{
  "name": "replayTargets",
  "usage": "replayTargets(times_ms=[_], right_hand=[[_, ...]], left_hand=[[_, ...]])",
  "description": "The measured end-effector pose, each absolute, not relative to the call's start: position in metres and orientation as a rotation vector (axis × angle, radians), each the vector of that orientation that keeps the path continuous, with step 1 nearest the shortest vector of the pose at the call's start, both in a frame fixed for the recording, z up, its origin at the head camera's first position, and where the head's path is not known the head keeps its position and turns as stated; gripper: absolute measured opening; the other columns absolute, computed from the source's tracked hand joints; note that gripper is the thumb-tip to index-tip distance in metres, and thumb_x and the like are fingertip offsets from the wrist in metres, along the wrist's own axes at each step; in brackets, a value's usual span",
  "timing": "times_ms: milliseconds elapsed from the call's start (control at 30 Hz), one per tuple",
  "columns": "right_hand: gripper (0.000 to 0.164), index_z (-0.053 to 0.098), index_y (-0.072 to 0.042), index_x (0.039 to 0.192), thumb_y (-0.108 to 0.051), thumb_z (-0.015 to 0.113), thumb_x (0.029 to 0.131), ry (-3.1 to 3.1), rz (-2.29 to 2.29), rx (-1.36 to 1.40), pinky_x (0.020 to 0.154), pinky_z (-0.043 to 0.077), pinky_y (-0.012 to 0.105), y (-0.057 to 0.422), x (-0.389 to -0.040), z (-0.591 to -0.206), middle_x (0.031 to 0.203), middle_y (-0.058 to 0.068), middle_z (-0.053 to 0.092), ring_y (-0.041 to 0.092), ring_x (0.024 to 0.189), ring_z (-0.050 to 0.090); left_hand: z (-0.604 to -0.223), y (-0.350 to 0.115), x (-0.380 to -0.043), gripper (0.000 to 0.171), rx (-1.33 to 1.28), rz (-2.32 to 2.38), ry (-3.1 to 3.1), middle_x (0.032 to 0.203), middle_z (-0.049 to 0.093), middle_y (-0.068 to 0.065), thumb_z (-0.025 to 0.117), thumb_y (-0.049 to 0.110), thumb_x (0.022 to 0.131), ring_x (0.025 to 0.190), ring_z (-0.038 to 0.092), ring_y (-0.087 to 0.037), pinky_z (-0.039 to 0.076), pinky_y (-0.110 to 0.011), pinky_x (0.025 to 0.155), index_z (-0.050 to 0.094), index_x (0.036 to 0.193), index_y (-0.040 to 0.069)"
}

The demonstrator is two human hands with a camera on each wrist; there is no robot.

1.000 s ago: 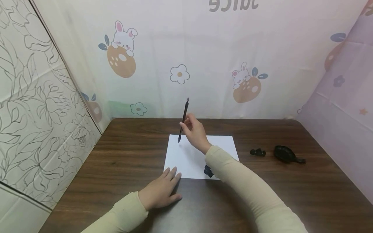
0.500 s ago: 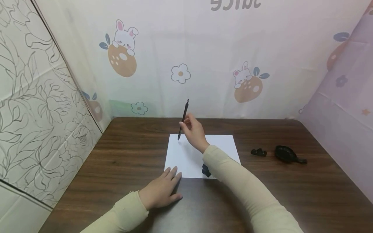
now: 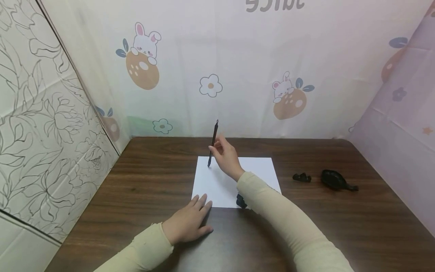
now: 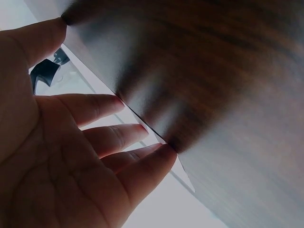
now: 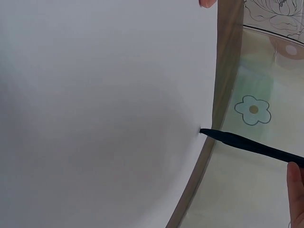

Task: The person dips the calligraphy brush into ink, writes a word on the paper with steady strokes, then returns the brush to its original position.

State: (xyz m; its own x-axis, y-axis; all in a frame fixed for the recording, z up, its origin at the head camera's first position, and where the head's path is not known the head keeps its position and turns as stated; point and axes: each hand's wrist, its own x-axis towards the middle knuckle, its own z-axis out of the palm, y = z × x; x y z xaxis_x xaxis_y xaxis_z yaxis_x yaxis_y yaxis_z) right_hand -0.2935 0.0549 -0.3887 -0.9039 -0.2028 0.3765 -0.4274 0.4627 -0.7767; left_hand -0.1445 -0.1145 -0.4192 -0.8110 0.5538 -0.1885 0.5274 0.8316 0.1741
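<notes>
My right hand (image 3: 228, 158) pinches a slim black writing brush (image 3: 215, 134), held nearly upright with a small loop at its top. The brush tip meets the white sheet of paper (image 3: 217, 189) near its far left corner. From the right wrist view, the dark tip of the brush (image 5: 237, 141) is close to the sheet's edge, with a faint shadow around it. Fingers spread, my left hand (image 3: 187, 221) rests across the near left corner of the paper. In the left wrist view the fingertips (image 4: 137, 130) lie along the sheet's edge.
To the right of the paper, a small black wavy-topped rest (image 3: 301, 177) lies on the brown wooden table (image 3: 153, 181). Beyond it sits a black oval dish with a short handle (image 3: 334, 180). A black device (image 3: 241, 201) hangs under the right sleeve. A printed curtain (image 3: 238, 56) closes the back.
The brush tip lifted slightly half a second ago and has come down again onto the paper. The brush top has dropped a little and shifted left. My left hand stays put.
</notes>
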Motion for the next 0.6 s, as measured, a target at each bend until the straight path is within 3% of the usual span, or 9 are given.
replayTargets(times_ms=[600], right_hand=[[0.025,0.055,-0.015,0.121,-0.026,0.059,0.099,-2.491,1.431,0.599,0.091,0.056,0.041,0.0525,-0.2836,-0.3884,0.108,0.009,0.066,0.024,0.102,0.066]], left_hand=[[-0.4182,-0.1144,-0.1409,0.072,0.851,0.176,2.789,0.157,0.035,-0.018,0.060,0.051,0.092,0.144,0.035,-0.039,0.038,-0.050,0.113,0.044,0.147,0.007]])
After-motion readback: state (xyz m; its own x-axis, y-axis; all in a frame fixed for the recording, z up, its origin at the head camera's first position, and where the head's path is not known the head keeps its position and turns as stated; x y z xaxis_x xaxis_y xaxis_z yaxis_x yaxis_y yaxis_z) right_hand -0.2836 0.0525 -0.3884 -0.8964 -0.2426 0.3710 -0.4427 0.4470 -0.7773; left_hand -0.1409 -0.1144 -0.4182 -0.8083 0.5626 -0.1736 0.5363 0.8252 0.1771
